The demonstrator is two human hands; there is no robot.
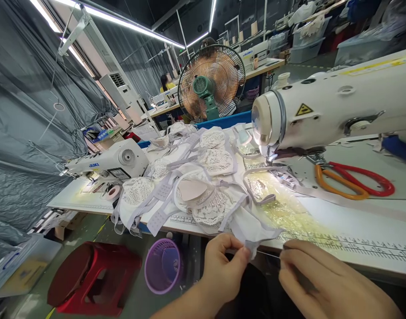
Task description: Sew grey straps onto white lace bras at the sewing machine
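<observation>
At the table's front edge my left hand (pixel 224 266) pinches a corner of a white bra (pixel 247 221) with grey-lilac edging between thumb and fingers. My right hand (pixel 322 277) is just right of it, apart from the cloth, thumb and fingers brought together; anything between them is too small to make out. Several white lace bras (pixel 212 161) lie in a pile on the white table (pixel 322 217). Above the table at the right, a sewing machine (pixel 309 110) has its needle area lit, with grey straps around it.
Scissors with orange and red handles (pixel 342 180) lie right of the needle. Another sewing machine (pixel 113 161) stands left. A green fan (pixel 206 86) is behind the pile. Below are a red stool (pixel 103 279) and a purple basket (pixel 163 266). A person in yellow sits far back.
</observation>
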